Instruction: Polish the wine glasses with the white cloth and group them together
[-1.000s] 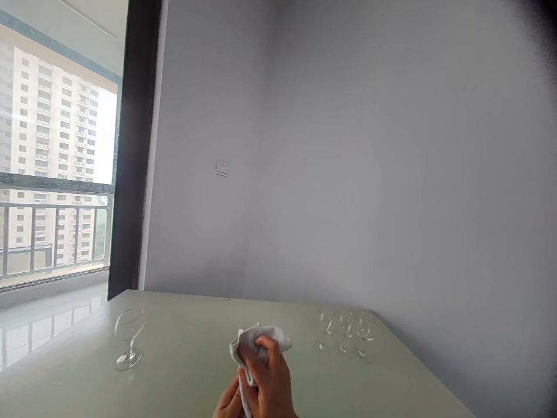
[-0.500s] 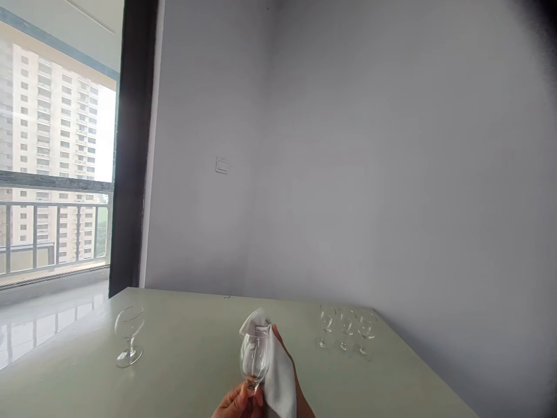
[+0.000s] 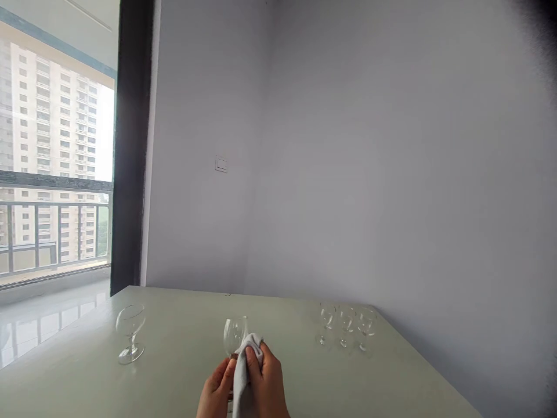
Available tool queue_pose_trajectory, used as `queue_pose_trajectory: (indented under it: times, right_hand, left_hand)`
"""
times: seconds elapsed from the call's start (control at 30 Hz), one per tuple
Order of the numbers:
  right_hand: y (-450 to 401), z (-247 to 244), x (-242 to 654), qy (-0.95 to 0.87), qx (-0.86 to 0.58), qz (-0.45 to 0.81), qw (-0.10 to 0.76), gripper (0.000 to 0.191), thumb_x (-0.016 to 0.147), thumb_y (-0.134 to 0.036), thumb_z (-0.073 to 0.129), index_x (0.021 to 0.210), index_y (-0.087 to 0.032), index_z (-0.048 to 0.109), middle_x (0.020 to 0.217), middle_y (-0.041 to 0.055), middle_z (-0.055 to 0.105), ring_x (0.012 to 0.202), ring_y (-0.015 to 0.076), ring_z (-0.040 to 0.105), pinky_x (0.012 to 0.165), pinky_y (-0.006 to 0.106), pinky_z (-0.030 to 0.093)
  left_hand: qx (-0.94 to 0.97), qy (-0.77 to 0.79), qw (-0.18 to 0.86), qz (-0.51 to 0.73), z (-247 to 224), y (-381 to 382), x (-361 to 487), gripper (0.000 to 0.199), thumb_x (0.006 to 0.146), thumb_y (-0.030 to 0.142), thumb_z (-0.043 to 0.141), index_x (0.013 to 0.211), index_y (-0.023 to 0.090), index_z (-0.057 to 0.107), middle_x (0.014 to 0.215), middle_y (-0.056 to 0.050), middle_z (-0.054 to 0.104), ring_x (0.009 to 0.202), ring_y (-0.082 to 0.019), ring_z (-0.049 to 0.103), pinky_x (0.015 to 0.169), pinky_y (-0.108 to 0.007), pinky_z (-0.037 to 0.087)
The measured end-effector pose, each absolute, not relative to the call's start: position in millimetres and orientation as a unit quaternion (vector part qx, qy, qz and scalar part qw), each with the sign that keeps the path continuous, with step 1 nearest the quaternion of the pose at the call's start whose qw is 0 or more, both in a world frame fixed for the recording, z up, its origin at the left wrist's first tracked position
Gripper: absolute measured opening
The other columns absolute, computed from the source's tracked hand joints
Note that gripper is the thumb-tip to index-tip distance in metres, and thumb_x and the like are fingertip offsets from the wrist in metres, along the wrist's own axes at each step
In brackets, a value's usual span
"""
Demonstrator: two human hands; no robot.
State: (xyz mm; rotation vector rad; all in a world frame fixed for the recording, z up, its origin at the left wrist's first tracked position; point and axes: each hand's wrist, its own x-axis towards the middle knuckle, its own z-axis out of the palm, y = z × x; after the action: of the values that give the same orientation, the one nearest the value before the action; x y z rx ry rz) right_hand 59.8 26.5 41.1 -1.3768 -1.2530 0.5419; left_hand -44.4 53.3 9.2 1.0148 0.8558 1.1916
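My left hand (image 3: 216, 389) and my right hand (image 3: 265, 380) are together at the bottom centre, above the pale green table (image 3: 183, 371). A clear stemmed glass (image 3: 235, 335) stands upright between them, its bowl showing above a white cloth (image 3: 246, 371). My left fingers wrap the lower glass, though the stem is mostly hidden. My right hand presses the cloth against it. A larger clear goblet (image 3: 129, 331) stands on the table to the left. Three small stemmed glasses (image 3: 347, 325) stand in a row to the right.
The table's far edge meets a grey wall with a small wall switch (image 3: 221, 164). Its right edge slants down towards the bottom right. At the left, a dark door frame (image 3: 130, 145) stands beside a balcony railing (image 3: 56, 232) and a glossy floor (image 3: 43, 325).
The glass has moved left, and both hands now show around it. The cloth has gone from a bunch in my hands to hanging against the glass's lower part. The standing glasses have not moved.
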Motion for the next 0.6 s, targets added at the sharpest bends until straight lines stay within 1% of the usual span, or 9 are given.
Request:
queue_pose_trajectory:
  times: [0.07,0.1,0.17,0.23,0.3,0.37,0.47,0.53,0.6]
  right_hand:
    - [21,46,63,-0.571,-0.608,0.072,0.547,0.032,0.086,-0.045,0.04,0.082,-0.018,0.056,0.076,0.0087,0.058,0.072,0.0222,0.056,0.068,0.036,0.044]
    - [19,50,65,-0.597,-0.6,0.008,0.532,0.028,0.087,-0.039,0.04,0.087,-0.017,0.058,0.081,0.0097,0.057,0.076,0.0222,0.056,0.069,0.036,0.045]
    - [16,56,68,-0.643,-0.574,-0.075,0.502,0.023,0.087,-0.028,0.042,0.102,-0.02,0.058,0.094,0.0104,0.055,0.085,0.0217,0.055,0.071,0.034,0.046]
    - [15,60,66,-0.676,-0.565,-0.127,0.455,0.033,0.081,-0.02,0.048,0.114,-0.026,0.055,0.102,0.0099,0.051,0.088,0.0226,0.053,0.071,0.035,0.046]
    - [15,58,59,-0.683,-0.574,-0.168,0.419,0.048,0.072,-0.016,0.056,0.118,-0.032,0.053,0.104,0.0093,0.051,0.084,0.0244,0.052,0.068,0.039,0.046]
    - [16,51,50,-0.687,-0.568,-0.201,0.406,0.051,0.064,-0.015,0.061,0.111,-0.033,0.057,0.1,0.0079,0.054,0.076,0.0244,0.051,0.063,0.039,0.044]
    - [18,38,38,-0.689,-0.552,-0.233,0.407,0.035,0.059,-0.013,0.061,0.089,-0.031,0.064,0.089,0.0051,0.058,0.07,0.0232,0.05,0.058,0.037,0.041]
    - [17,32,35,-0.695,-0.555,-0.206,0.408,0.034,0.057,-0.01,0.06,0.085,-0.029,0.064,0.087,0.0041,0.059,0.071,0.0229,0.052,0.059,0.036,0.042]
    - [14,30,34,-0.713,-0.56,-0.125,0.404,0.037,0.056,-0.009,0.059,0.086,-0.029,0.065,0.088,0.0034,0.059,0.071,0.0212,0.055,0.06,0.033,0.044]
  left_hand:
    - [0.51,0.405,0.561,0.511,15,51,-50,0.044,0.063,0.061,0.062,0.075,0.019,0.066,0.063,-0.001,0.064,0.066,-0.019,0.056,0.063,-0.025,0.044]
    - [0.535,0.412,0.54,0.503,16,49,-51,0.044,0.065,0.062,0.059,0.074,0.02,0.066,0.065,-0.001,0.064,0.069,-0.021,0.056,0.065,-0.026,0.045]
    - [0.562,0.42,0.515,0.493,17,44,-50,0.046,0.07,0.064,0.052,0.067,0.02,0.066,0.061,-0.002,0.063,0.066,-0.021,0.055,0.063,-0.027,0.044]
    - [0.568,0.419,0.506,0.495,15,39,-48,0.052,0.072,0.066,0.044,0.058,0.02,0.063,0.053,-0.001,0.059,0.059,-0.02,0.052,0.057,-0.027,0.043]
    - [0.566,0.412,0.506,0.504,14,37,-47,0.057,0.072,0.07,0.04,0.053,0.02,0.06,0.049,-0.001,0.056,0.054,-0.019,0.05,0.053,-0.027,0.041]
    - [0.557,0.409,0.506,0.516,14,38,-49,0.06,0.071,0.073,0.038,0.053,0.02,0.06,0.049,-0.001,0.056,0.053,-0.019,0.049,0.053,-0.027,0.041]
    - [0.514,0.414,0.526,0.536,19,42,-54,0.063,0.071,0.074,0.036,0.065,0.019,0.065,0.058,-0.003,0.063,0.058,-0.02,0.053,0.056,-0.028,0.044]
    - [0.478,0.393,0.554,0.557,22,44,-57,0.062,0.074,0.072,0.035,0.078,0.019,0.067,0.069,-0.004,0.068,0.066,-0.021,0.057,0.063,-0.029,0.046]
    - [0.462,0.368,0.569,0.572,25,45,-60,0.06,0.076,0.069,0.035,0.086,0.019,0.067,0.079,-0.005,0.07,0.075,-0.023,0.06,0.072,-0.031,0.047]
